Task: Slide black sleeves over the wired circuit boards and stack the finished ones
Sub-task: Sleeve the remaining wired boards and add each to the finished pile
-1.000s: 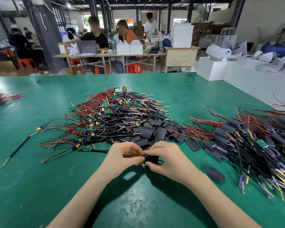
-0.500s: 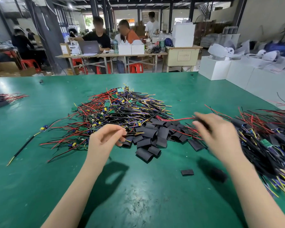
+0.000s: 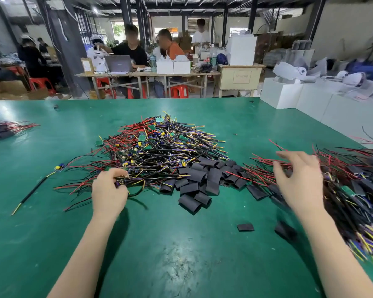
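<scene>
A pile of bare wired circuit boards [image 3: 159, 147] with red, black, yellow and purple leads lies mid-table. My left hand [image 3: 109, 190] pinches one wired board [image 3: 121, 182] at the pile's near left edge. Loose black sleeves [image 3: 199, 179] are heaped just right of it. My right hand [image 3: 299, 179] hovers blurred, fingers spread and loosely bent, holding nothing, over the left edge of the stack of sleeved boards [image 3: 357, 190] on the right. Two single sleeves, one [image 3: 245, 227] flat and one [image 3: 285, 231] blurred, lie on the mat near me.
The green table mat [image 3: 181, 265] stretches toward me. A stray wired board [image 3: 59, 167] with a long black lead lies at the left. Another small bundle [image 3: 2, 129] sits at the far left edge. White boxes [image 3: 310, 100] line the right edge. People work at tables behind.
My hands split from the sleeved board held near me. The right hand carried it to the right stack and let go. The left hand reached the pile and took hold of a new board.
</scene>
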Tool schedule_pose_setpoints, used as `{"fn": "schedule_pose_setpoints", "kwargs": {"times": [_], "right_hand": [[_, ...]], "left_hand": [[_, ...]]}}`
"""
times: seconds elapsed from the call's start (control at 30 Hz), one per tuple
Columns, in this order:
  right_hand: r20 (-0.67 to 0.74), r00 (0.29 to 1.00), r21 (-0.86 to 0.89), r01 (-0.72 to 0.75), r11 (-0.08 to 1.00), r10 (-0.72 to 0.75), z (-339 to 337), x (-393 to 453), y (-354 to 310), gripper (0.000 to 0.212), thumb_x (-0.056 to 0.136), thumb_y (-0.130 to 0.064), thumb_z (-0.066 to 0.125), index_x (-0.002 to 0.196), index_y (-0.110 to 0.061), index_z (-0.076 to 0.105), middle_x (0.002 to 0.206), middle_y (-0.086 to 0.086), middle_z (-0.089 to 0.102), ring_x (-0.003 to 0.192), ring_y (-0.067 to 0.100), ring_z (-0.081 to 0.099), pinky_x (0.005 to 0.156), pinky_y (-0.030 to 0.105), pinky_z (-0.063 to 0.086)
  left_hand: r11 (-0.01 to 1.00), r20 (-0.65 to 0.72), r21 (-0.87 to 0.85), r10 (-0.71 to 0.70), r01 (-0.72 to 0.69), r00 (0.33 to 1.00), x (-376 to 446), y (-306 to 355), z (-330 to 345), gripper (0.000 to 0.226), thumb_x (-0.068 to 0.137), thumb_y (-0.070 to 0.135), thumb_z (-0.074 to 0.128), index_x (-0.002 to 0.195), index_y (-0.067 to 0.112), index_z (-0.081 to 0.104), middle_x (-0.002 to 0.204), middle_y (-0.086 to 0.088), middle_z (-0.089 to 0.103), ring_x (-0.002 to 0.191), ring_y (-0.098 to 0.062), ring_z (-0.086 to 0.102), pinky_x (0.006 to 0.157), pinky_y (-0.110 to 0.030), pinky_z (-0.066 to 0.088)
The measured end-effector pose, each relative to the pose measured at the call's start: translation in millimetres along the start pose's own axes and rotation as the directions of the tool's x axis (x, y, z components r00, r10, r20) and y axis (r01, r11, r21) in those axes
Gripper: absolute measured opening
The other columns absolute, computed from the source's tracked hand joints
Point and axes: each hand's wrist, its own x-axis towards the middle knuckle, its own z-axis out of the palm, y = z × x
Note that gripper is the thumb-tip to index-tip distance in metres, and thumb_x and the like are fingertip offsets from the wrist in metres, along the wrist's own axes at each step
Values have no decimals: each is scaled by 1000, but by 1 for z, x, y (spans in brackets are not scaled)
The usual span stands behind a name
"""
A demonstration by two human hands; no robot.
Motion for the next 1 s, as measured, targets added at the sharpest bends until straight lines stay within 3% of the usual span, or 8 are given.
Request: {"fn": "schedule_pose_setpoints", "kwargs": {"times": [0.07,0.17,0.33,0.4,0.53,0.67,0.9,1.0], "right_hand": [[121,990,69,61,996,-70,7,-6,-16,16,80,-7,72,96,-6,72,92,13,69,91,35,58,85,35,38],[379,905,149,145,978,-192,18,-19,-34,19,81,-15,73,101,-13,73,97,6,70,97,29,58,88,35,44],[600,688,217,352,911,-408,42,-44,-58,42,96,-30,53,136,-19,51,146,1,44,129,21,41,107,34,34],[643,650,200,367,908,-405,49,-48,-62,42,98,-29,48,139,-20,47,148,-2,41,131,19,38,107,31,32],[631,667,215,339,916,-396,47,-45,-59,27,93,-18,57,117,-22,67,118,-3,63,111,23,51,93,34,42],[638,702,207,237,949,-315,39,-41,-56,18,86,-19,65,102,-24,72,95,-3,65,95,22,55,85,32,43],[658,721,109,196,975,-218,34,-37,-56,35,81,-30,70,115,-24,60,107,-7,64,104,19,51,87,28,41],[603,761,158,181,971,-240,31,-36,-56,38,77,-19,70,114,-20,61,107,-4,64,103,20,54,88,31,43]], "left_hand": [[994,121,111,-27,14,992,-1,-5,3,38,78,-8,59,104,18,70,120,-13,56,97,-28,55,85,-34,42],[995,141,98,22,-36,990,-4,-5,5,29,79,-5,64,96,17,71,113,-10,60,85,-19,57,84,-28,42],[984,232,99,120,-146,965,-5,-2,4,21,78,-4,69,86,14,76,85,-2,74,73,-10,62,82,-20,45],[978,294,96,151,-186,944,-6,0,4,26,76,-9,66,88,12,76,87,-3,74,75,-13,64,83,-23,48],[940,278,199,218,-278,935,-5,-2,5,22,76,0,72,94,13,74,95,-4,67,93,-25,55,84,-34,43],[912,309,228,265,-342,913,-5,-4,1,11,80,10,74,83,19,69,85,3,67,93,-24,51,77,-33,37],[874,577,68,359,-481,734,-14,7,3,12,93,13,60,88,23,55,83,5,58,83,-16,48,76,-28,39],[898,524,-39,393,-439,756,-18,13,5,13,95,7,56,92,19,52,80,1,58,76,-22,54,70,-33,45]]}}
